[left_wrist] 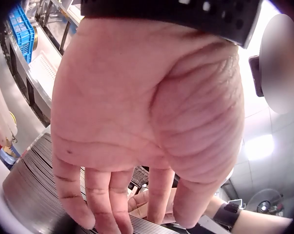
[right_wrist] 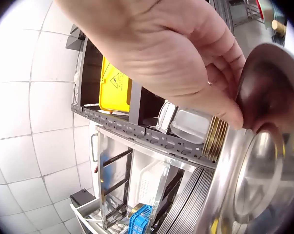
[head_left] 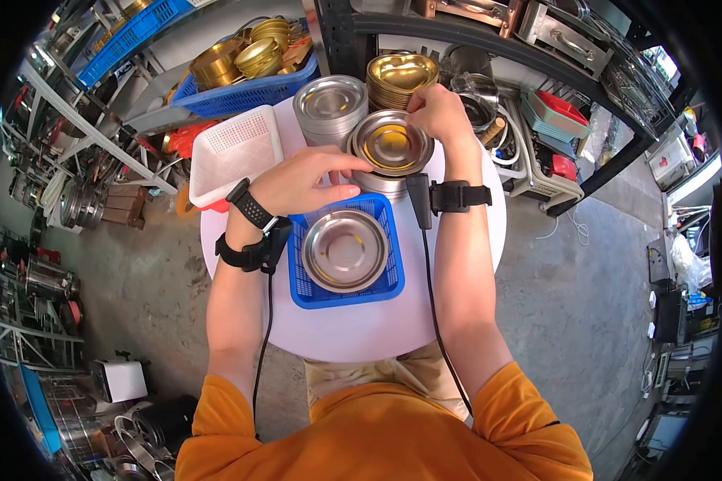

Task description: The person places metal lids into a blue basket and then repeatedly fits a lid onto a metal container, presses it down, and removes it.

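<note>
A stack of steel plates (head_left: pixel 381 183) stands at the middle back of a round white table (head_left: pixel 361 329). The top steel plate (head_left: pixel 393 144) is tilted up off the stack, its inside reflecting yellow. My right hand (head_left: pixel 419 110) pinches its far rim; the right wrist view shows the fingertips (right_wrist: pixel 232 114) curled over the plate's edge (right_wrist: pixel 271 92). My left hand (head_left: pixel 346 178) reaches in from the left with straight fingers, touching the side of the stack (left_wrist: pixel 34 185). In the left wrist view its fingertips (left_wrist: pixel 81 217) rest on the plate edges.
A blue basket (head_left: pixel 301 276) near me holds one steel plate (head_left: pixel 345 250). Behind are a second steel stack (head_left: pixel 329 104), a stack of gold plates (head_left: pixel 401 76) and a white basket (head_left: pixel 237 148). Shelves and crates of metalware surround the table.
</note>
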Motion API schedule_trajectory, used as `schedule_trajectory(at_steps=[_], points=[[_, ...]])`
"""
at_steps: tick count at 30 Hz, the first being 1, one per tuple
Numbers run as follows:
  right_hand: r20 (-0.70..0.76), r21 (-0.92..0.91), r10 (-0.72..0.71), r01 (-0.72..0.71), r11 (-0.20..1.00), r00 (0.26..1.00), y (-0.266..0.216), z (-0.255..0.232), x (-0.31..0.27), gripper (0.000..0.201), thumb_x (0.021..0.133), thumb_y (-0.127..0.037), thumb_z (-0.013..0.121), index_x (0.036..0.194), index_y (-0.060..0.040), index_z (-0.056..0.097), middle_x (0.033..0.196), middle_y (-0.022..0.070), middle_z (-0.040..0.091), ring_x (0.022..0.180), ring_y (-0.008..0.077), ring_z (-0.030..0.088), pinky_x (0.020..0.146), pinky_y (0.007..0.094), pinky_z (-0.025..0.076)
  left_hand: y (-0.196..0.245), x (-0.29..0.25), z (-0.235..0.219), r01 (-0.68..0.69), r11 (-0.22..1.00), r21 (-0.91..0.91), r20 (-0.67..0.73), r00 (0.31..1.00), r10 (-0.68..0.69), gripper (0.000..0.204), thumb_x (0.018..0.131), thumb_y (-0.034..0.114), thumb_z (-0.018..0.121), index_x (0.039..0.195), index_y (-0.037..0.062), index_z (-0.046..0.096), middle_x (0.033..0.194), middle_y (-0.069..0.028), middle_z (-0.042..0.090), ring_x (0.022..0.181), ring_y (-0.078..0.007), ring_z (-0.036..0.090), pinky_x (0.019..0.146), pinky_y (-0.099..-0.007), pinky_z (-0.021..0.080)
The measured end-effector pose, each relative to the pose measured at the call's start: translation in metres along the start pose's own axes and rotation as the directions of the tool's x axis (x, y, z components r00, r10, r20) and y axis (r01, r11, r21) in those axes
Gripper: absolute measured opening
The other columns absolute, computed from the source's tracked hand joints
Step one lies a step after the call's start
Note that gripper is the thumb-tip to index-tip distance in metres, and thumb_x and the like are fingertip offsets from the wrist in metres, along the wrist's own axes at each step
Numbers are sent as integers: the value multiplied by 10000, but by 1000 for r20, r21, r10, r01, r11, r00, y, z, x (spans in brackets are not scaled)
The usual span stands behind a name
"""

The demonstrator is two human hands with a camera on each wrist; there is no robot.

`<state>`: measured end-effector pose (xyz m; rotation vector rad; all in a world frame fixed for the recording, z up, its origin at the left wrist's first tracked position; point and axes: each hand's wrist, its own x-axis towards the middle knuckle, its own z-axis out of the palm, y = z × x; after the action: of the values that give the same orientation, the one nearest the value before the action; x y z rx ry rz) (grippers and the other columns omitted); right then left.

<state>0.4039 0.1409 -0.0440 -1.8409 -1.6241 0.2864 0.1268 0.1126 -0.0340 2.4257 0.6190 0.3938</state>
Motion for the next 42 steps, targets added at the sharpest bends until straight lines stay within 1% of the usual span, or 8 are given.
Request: schedule_trajectory(at_steps=[3,10,22,29,31,34,40,42], points=[[16,-52,-11,12,999,1000,0,-1,2,246,711,-111,847,947,-55,809,905,170,780,900,304,766,841,383,591,4,0,-1,-30,1000,-2,-19,999,30,417,971,267,723,1338,72,686,1093,-156,714,968,-280,698,838,-375,578],[18,-56,-21,22,998,1000,-1,1,2,244,697,-116,853,929,-55,809,899,165,780,887,304,765,835,384,591,2,-2,-2,21,1000,-15,6,1000,-21,420,987,268,739,1377,126,675,1086,-79,691,1009,-188,655,876,-326,525],[62,13,-21,20,1000,998,1,2,2,162,662,-102,836,816,-80,788,873,169,771,928,349,755,887,425,587,7,-2,-5,-7,999,-42,-9,1000,6,348,983,242,716,1290,80,734,1060,-124,718,963,-257,691,828,-374,557],[90,-34,0,3,999,996,2,4,3,215,665,-129,871,862,-72,806,895,171,778,922,327,761,868,406,591,8,-10,-6,77,994,-83,-57,995,-81,359,986,313,733,1221,43,704,1032,-100,721,932,-210,687,807,-330,535],[104,-48,10,-5,999,995,2,5,3,265,665,-157,893,899,-61,815,908,165,781,907,307,766,841,388,594,2,-13,-9,292,951,97,-9,956,-293,365,936,356,767,1086,27,715,915,-157,756,836,-288,739,747,-373,563],[105,-60,25,-18,998,994,1,4,3,266,664,-168,899,891,-61,813,916,164,783,916,304,766,844,388,595,1,-11,-8,322,935,152,198,917,-347,319,944,284,777,1102,17,702,854,-134,759,750,-243,736,693,-352,560],[198,-118,75,-52,992,977,4,2,5,328,685,-200,921,963,-76,798,1020,197,778,1048,352,742,945,426,580,-10,-12,-4,230,962,147,197,946,-256,236,891,184,811,1009,-5,731,841,-144,757,748,-222,740,679,-336,557],[142,-138,29,-9,990,990,9,6,5,321,678,-211,914,924,-47,789,910,178,777,904,308,763,831,400,591,-4,-12,-8,249,956,155,217,936,-279,230,897,186,805,1002,-5,730,853,-141,758,756,-218,734,689,-333,554]])
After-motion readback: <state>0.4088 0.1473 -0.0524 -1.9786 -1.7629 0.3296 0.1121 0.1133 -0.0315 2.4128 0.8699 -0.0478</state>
